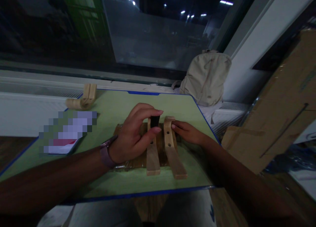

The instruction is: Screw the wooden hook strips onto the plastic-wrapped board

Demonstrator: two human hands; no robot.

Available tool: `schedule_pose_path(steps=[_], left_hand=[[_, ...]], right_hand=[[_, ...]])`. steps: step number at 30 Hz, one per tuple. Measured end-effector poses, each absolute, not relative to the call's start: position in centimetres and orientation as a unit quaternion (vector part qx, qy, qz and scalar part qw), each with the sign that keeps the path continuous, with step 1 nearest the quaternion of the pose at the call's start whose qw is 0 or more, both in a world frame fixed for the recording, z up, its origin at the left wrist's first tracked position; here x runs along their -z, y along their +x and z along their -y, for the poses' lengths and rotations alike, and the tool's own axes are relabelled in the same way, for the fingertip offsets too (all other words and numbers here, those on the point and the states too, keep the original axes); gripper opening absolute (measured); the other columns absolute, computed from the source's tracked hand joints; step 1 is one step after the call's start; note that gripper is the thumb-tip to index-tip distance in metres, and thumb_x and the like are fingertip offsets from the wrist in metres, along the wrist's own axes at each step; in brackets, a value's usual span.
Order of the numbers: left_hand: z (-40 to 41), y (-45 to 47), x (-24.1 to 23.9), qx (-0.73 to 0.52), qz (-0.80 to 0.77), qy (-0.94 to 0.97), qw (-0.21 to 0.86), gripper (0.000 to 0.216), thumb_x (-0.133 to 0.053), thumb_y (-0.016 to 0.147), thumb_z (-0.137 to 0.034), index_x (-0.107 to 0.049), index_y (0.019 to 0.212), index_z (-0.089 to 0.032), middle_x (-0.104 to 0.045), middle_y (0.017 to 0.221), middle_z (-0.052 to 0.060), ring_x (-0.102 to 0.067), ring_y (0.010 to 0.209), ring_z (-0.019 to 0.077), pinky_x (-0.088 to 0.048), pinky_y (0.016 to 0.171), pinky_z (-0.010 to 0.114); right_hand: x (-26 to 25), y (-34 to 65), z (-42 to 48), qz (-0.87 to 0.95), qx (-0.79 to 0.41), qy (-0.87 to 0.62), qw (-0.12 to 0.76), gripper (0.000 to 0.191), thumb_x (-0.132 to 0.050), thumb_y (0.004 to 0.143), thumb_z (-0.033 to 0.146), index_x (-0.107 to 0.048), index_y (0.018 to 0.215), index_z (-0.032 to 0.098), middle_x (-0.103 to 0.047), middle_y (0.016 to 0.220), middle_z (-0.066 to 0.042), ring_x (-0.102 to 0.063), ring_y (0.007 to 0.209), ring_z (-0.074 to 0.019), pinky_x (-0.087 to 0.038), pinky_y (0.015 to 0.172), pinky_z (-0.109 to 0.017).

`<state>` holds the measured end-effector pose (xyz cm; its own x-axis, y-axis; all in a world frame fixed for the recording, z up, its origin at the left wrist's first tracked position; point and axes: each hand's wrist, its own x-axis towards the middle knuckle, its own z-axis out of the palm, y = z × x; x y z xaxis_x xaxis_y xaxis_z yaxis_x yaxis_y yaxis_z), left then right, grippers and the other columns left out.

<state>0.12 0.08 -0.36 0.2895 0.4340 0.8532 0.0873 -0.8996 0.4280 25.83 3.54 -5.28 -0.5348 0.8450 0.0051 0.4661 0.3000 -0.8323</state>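
Note:
My left hand (138, 134) is closed, thumb and index finger pinching a small black piece (155, 121) at the upper part of the left curved wooden piece (153, 159). The hand partly covers that wooden piece. Beside it lies a second curved wooden piece (175, 161) with two dark holes along its face. My right hand (186, 131) grips the upper end of this second piece from the right, its fingertips against the edge. Both wooden pieces rest across a brown tape-wrapped slab (139, 163) on the green table.
Another pair of curved wooden pieces (86, 98) stands at the green table's (108, 103) far left corner, behind a pixelated phone-like object (70, 133). A beige backpack (208, 77) sits by the window beyond the table. Large cardboard (278, 118) leans at the right.

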Motion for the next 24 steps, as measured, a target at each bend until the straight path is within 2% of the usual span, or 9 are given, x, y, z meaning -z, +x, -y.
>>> schedule_pose_path(steps=[2,7,9,13,15,19,21,24], left_hand=[[-0.1,0.1,0.4,-0.57,-0.173,0.791,0.137,0.04,-0.063,0.094,-0.019,-0.058,0.133,-0.027,-0.064,0.111,0.006,-0.061,0.105,0.0191,-0.052,0.09,0.034],[0.1,0.1,1.0,-0.553,-0.206,0.779,0.211,0.046,-0.047,0.102,-0.017,-0.046,0.147,-0.028,-0.066,0.12,0.009,-0.065,0.103,0.018,-0.053,0.094,0.037],[0.1,0.1,0.8,-0.556,-0.193,0.783,0.2,0.044,-0.051,0.101,-0.02,-0.049,0.145,-0.028,-0.064,0.119,0.009,-0.063,0.105,0.019,-0.053,0.093,0.037],[0.0,0.0,0.1,-0.565,-0.185,0.797,0.109,0.044,-0.067,0.092,-0.02,-0.059,0.135,-0.027,-0.062,0.113,0.007,-0.059,0.107,0.0195,-0.053,0.091,0.034],[0.0,0.1,0.2,-0.561,-0.193,0.796,0.121,0.047,-0.061,0.095,-0.017,-0.055,0.141,-0.026,-0.063,0.115,0.008,-0.06,0.108,0.0193,-0.053,0.093,0.035],[0.2,0.3,1.1,-0.568,-0.197,0.767,0.224,0.047,-0.048,0.101,-0.016,-0.045,0.147,-0.026,-0.064,0.119,0.01,-0.064,0.106,0.0197,-0.054,0.093,0.038],[0.1,0.3,1.2,-0.572,-0.184,0.764,0.235,0.043,-0.05,0.1,-0.017,-0.048,0.142,-0.027,-0.063,0.118,0.01,-0.064,0.105,0.0197,-0.054,0.091,0.038],[-0.2,0.3,0.8,-0.576,-0.159,0.783,0.173,0.043,-0.063,0.093,-0.017,-0.054,0.135,-0.026,-0.061,0.113,0.008,-0.061,0.105,0.0198,-0.054,0.089,0.036]], right_hand=[[5.3,25.8,-3.6,0.773,-0.412,-0.425,0.228,0.048,-0.047,0.1,0.06,-0.073,0.108,0.019,-0.075,0.099,-0.01,-0.068,0.104,-0.0273,-0.055,0.097,-0.045],[5.3,25.8,-3.5,0.774,-0.41,-0.423,0.23,0.047,-0.045,0.101,0.059,-0.071,0.104,0.019,-0.073,0.094,-0.009,-0.066,0.106,-0.028,-0.054,0.098,-0.047],[5.2,25.7,-3.5,0.775,-0.411,-0.423,0.227,0.047,-0.045,0.101,0.059,-0.071,0.102,0.019,-0.073,0.094,-0.009,-0.067,0.103,-0.0275,-0.054,0.097,-0.048],[5.1,25.7,-3.5,0.776,-0.411,-0.419,0.23,0.046,-0.045,0.1,0.059,-0.07,0.102,0.02,-0.073,0.096,-0.009,-0.068,0.1,-0.0266,-0.055,0.095,-0.047],[5.2,25.8,-3.5,0.777,-0.407,-0.421,0.232,0.045,-0.046,0.101,0.058,-0.071,0.101,0.02,-0.074,0.094,-0.008,-0.068,0.102,-0.0269,-0.055,0.095,-0.046],[5.3,25.9,-3.6,0.78,-0.393,-0.427,0.233,0.046,-0.046,0.1,0.058,-0.072,0.102,0.021,-0.075,0.094,-0.009,-0.068,0.105,-0.0287,-0.055,0.097,-0.048],[5.3,25.9,-3.5,0.781,-0.387,-0.432,0.23,0.047,-0.046,0.1,0.059,-0.073,0.106,0.021,-0.075,0.099,-0.01,-0.068,0.105,-0.0291,-0.054,0.097,-0.048],[5.2,25.8,-3.5,0.783,-0.382,-0.435,0.228,0.049,-0.045,0.1,0.059,-0.072,0.112,0.02,-0.076,0.109,-0.011,-0.069,0.106,-0.0288,-0.053,0.1,-0.049]])
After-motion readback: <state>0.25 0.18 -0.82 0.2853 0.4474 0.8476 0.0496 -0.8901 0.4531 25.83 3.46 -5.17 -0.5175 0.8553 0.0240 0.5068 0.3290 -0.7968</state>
